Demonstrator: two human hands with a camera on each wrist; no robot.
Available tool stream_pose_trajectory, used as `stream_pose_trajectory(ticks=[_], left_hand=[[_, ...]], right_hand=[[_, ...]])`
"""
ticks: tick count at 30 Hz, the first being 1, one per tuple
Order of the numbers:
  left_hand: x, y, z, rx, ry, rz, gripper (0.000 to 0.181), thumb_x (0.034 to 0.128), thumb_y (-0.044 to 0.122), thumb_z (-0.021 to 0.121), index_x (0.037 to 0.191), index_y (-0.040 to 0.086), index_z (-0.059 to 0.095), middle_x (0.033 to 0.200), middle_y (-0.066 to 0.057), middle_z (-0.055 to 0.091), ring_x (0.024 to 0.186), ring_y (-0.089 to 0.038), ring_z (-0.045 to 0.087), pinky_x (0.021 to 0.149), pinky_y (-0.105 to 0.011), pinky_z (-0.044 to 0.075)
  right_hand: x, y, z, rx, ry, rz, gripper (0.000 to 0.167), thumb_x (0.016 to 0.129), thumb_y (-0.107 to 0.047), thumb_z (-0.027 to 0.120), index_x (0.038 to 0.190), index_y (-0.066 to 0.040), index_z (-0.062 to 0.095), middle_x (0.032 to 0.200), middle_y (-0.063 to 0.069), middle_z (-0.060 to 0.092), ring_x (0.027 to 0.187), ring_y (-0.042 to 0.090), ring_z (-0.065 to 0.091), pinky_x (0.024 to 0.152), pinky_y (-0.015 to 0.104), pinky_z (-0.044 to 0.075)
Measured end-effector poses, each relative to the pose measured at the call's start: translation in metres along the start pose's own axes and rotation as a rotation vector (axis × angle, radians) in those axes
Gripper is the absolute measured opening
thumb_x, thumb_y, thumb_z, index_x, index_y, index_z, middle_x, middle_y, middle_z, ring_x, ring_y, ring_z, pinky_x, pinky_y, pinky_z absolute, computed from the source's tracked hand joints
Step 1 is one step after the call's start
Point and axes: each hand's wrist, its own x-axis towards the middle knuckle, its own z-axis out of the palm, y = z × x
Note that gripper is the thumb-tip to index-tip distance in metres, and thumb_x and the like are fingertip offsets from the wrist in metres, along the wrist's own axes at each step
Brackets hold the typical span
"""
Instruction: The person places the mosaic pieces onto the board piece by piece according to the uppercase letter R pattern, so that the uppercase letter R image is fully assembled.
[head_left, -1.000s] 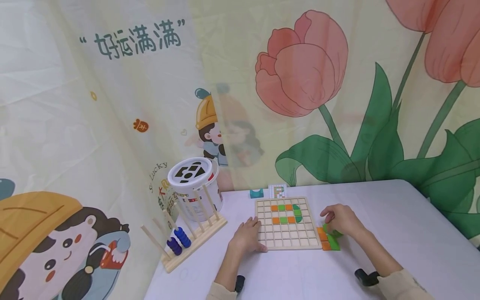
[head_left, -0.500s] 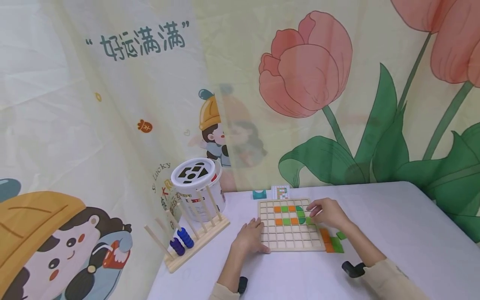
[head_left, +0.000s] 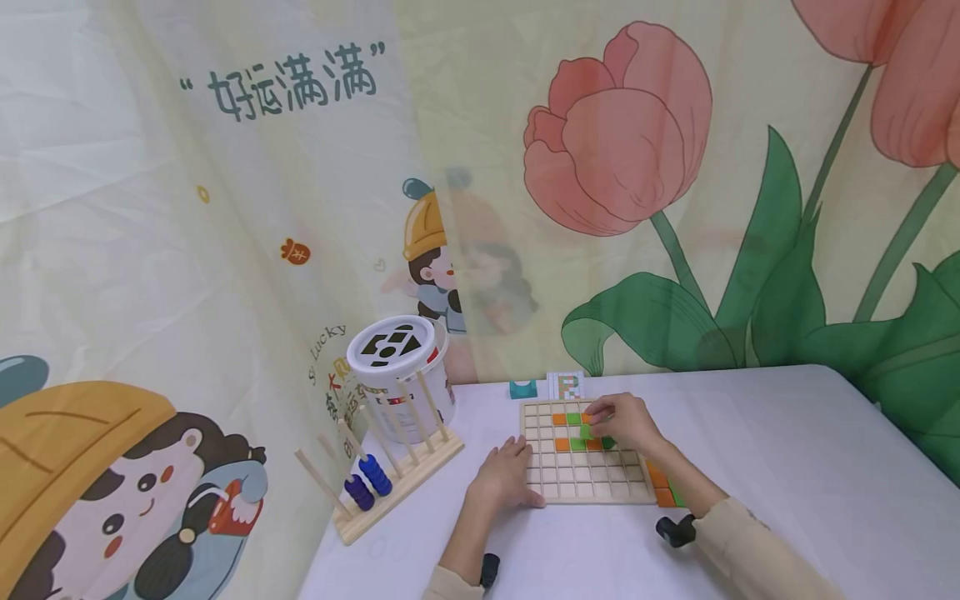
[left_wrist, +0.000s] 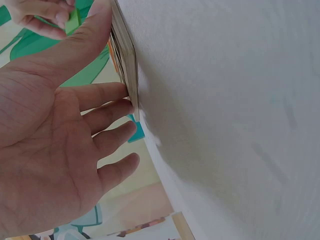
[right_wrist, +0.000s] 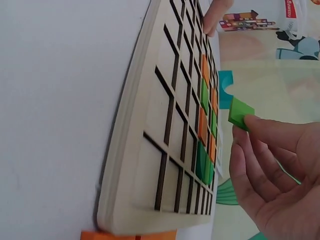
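A wooden grid board (head_left: 592, 483) lies on the table with orange and green tiles in two rows. My right hand (head_left: 628, 423) is over the board's upper right part; in the right wrist view this hand (right_wrist: 272, 165) pinches a light green tile (right_wrist: 241, 111) between thumb and finger, held off the grid (right_wrist: 167, 100). My left hand (head_left: 501, 477) rests along the board's left edge, and the left wrist view shows its fingers spread (left_wrist: 107, 120) against the board's side (left_wrist: 129, 65). Some orange tiles (head_left: 660, 483) lie by the board's right edge, partly hidden by the right arm.
A pattern card (head_left: 566, 385) and a teal piece (head_left: 522, 389) stand behind the board. To the left are a wooden peg rack (head_left: 405, 492) with blue and purple beads and a white lidded bucket (head_left: 390, 350). A patterned cloth hangs behind the table.
My right hand has moved left from the loose tiles to above the board, carrying a green tile. The left hand has stayed at the board's left edge. The view has shifted slightly.
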Motion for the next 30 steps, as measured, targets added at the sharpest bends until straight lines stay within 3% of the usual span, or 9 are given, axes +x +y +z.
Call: stream_pose_trajectory(ticks=[10,20,30], left_hand=[[-0.002,0.001,-0.002,0.015,-0.011,-0.012,0.096,0.0755,0.046,0.092,0.151,0.002,0.053,0.163,-0.012,0.044,0.154,-0.029,0.035,0.125,-0.048,0.032],[-0.002,0.000,-0.002,0.010,0.002,-0.004,0.095,0.0742,0.045,0.093,0.150,0.002,0.054,0.161,-0.013,0.046,0.153,-0.030,0.037,0.124,-0.049,0.033],[0.000,0.001,-0.001,0.026,-0.010,0.004,0.095,0.0755,0.047,0.092,0.151,0.003,0.053,0.162,-0.012,0.045,0.153,-0.029,0.036,0.124,-0.048,0.034]], right_hand=[[0.019,-0.004,0.023,-0.010,0.032,-0.082,0.015,0.084,0.002,0.083,0.096,-0.006,0.079,0.082,-0.003,0.073,0.078,0.013,0.069,0.071,0.031,0.059],[0.027,-0.002,0.041,-0.009,-0.022,-0.086,0.014,0.086,-0.001,0.082,0.098,-0.008,0.079,0.084,-0.005,0.072,0.079,0.013,0.067,0.074,0.032,0.058],[0.033,0.004,0.052,-0.068,-0.007,-0.112,0.019,0.085,0.003,0.082,0.092,-0.014,0.078,0.082,-0.007,0.071,0.078,0.012,0.068,0.076,0.035,0.061]])
